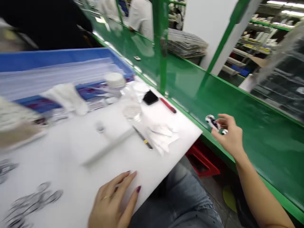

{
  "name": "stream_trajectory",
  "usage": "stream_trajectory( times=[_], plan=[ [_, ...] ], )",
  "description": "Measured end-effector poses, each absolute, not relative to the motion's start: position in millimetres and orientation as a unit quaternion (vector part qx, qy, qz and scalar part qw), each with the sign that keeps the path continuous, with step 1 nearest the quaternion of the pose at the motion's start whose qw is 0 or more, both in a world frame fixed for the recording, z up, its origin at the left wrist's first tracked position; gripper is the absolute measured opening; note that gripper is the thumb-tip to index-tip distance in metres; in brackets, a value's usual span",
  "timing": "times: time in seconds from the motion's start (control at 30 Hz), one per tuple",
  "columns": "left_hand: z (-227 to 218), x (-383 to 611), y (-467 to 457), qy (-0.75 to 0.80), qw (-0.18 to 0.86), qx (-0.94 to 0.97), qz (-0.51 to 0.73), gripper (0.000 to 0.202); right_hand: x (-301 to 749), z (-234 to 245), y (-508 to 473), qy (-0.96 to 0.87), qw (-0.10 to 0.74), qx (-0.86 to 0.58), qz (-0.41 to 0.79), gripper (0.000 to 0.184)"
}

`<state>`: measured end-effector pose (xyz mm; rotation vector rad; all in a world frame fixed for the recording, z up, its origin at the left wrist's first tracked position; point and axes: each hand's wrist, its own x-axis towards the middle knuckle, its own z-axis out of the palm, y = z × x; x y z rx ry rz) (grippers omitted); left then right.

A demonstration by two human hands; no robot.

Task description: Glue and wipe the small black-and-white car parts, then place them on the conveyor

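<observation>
My right hand [228, 135] reaches over the green conveyor belt [190, 87], thumb and fingers closed on a small black-and-white part [213, 123] of a kind I cannot make out. A second small white piece [224, 131] shows beside these fingers; whether it touches them I cannot tell. On the white tabletop [78, 196], close to the front edge, my left hand [111, 202] rests with its fingers apart and nothing in them. Beyond it lie a slim knife-like tool with a yellow band [142, 138] and crumpled white cloths [162, 136].
A blurred white block [104, 139] sits mid-table. Metal rings [35, 201] lie front left. Behind are a blue tray [59, 53], a white-lidded jar [115, 84], a black brush-like piece [150, 97] and a red-handled tool [168, 105]. A green post [163, 47] rises beside the belt.
</observation>
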<state>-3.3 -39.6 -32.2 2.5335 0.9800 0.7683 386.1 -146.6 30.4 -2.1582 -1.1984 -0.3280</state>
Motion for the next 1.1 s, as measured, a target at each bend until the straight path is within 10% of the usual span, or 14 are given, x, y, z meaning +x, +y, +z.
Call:
stream_trajectory(
  times=[0.27,0.47,0.7,1.1],
  plan=[
    [-20,0,-66,0.491,0.133,0.808,0.299,0.063,204,31,-25,-0.933,0.156,-0.296,0.131,0.029],
    [-21,7,-77,0.490,0.185,0.785,0.331,0.056,200,42,32,-0.732,0.409,-0.511,0.189,0.025],
    [-9,14,-48,0.415,0.247,0.823,0.300,0.056,193,48,96,-0.778,0.290,-0.435,0.349,0.036],
    [-1,35,-33,0.522,0.389,0.635,0.416,0.030,181,52,5,-0.563,0.551,-0.239,0.568,0.056]
  ],
)
